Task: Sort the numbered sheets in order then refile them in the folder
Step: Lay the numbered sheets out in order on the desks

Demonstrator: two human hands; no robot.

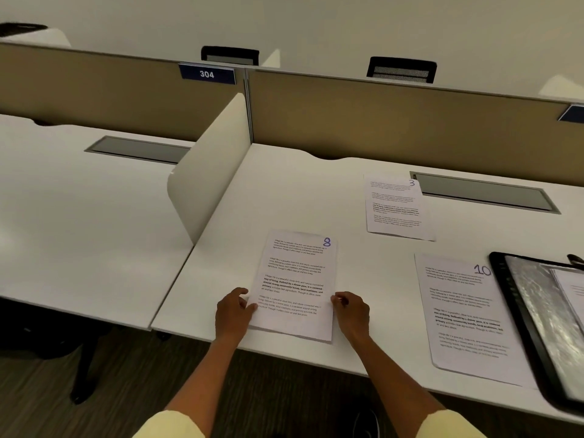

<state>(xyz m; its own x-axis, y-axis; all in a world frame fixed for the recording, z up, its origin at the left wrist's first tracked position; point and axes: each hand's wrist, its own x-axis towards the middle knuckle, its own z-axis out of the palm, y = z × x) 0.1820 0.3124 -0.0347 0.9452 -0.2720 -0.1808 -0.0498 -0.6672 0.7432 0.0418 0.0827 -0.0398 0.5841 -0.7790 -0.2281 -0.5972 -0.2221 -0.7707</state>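
Flat rectangular sheet 8 (295, 284) between both hands

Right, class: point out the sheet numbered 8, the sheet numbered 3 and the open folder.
Sheet 8 (297, 273), head view, middle of the page.
Sheet 3 (393, 205), head view, middle of the page.
Folder (512, 298), head view, black left edge.

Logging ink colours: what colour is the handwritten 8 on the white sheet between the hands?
Purple-blue ink, on the white printed sheet; head view.
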